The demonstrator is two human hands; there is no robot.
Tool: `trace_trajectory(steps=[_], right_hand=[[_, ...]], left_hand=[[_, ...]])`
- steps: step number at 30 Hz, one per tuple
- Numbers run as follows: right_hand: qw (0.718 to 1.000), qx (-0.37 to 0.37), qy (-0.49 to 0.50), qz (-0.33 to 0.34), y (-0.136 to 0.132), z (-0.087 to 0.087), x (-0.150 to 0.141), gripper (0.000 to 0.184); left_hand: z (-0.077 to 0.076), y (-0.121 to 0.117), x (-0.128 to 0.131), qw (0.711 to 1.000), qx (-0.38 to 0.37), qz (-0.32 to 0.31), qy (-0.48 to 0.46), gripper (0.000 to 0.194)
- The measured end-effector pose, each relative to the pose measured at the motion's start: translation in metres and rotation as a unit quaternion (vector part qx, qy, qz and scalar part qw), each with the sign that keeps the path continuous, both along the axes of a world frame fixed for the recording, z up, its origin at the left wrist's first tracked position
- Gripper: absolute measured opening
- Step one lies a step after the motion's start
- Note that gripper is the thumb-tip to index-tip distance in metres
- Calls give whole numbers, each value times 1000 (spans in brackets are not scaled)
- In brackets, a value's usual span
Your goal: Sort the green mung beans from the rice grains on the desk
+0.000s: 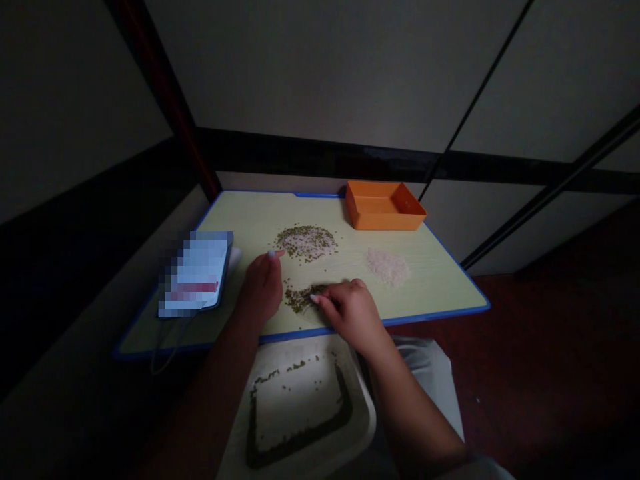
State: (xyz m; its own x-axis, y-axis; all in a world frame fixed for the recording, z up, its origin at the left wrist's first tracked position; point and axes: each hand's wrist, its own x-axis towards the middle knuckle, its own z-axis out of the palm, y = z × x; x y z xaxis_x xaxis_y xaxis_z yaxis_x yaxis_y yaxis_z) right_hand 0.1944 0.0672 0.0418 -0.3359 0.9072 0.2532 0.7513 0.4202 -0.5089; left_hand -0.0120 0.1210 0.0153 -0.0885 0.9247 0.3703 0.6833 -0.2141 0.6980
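Note:
My left hand is curled over the left part of the board, thumb and index fingertip close together beside a mixed pile of green beans and white rice-like grains. If anything is between those fingers, it is too small to see. My right hand bends over a smaller pile of green beans, its thumb and fingertips drawn together at the pile's right side. Its fingers partly cover the beans, and what they pinch is hidden. A pile of white grains lies to the right of my right hand.
The pale board has a blue edge. An orange tray stands at its back right. On the left lies a phone with a cable. Below the front edge is a white basin with green beans along its bottom. Cabinet panels rise behind.

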Motion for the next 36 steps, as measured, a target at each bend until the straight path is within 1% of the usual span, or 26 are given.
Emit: trace_trajectory(steps=[5, 8, 16, 20, 26, 33, 36], right_hand=[[999, -13, -33, -17, 0, 5, -7, 24], [998, -11, -49, -23, -1, 6, -7, 24], [995, -29, -67, -70, -2, 7, 2, 22], [992, -39, -77, -89, -1, 9, 3, 22], [993, -43, -75, -83, -2, 11, 1, 23], [990, -58, -99, -84, 0, 16, -1, 23], [990, -61, -106, -75, 0, 18, -5, 24]], left_hand=[[0, 0, 0, 1000, -13, 4, -5, 73], [-1, 0, 0, 1000, -4, 3, -7, 71], [-1, 1, 0, 1000, 1, -7, -1, 78], [-2, 2, 0, 1000, -4, -5, -4, 80], [-5, 3, 0, 1000, 6, 5, -15, 77], [-7, 4, -2, 1000, 21, -7, -20, 84], [-6, 4, -1, 999, 22, -5, -27, 87]])
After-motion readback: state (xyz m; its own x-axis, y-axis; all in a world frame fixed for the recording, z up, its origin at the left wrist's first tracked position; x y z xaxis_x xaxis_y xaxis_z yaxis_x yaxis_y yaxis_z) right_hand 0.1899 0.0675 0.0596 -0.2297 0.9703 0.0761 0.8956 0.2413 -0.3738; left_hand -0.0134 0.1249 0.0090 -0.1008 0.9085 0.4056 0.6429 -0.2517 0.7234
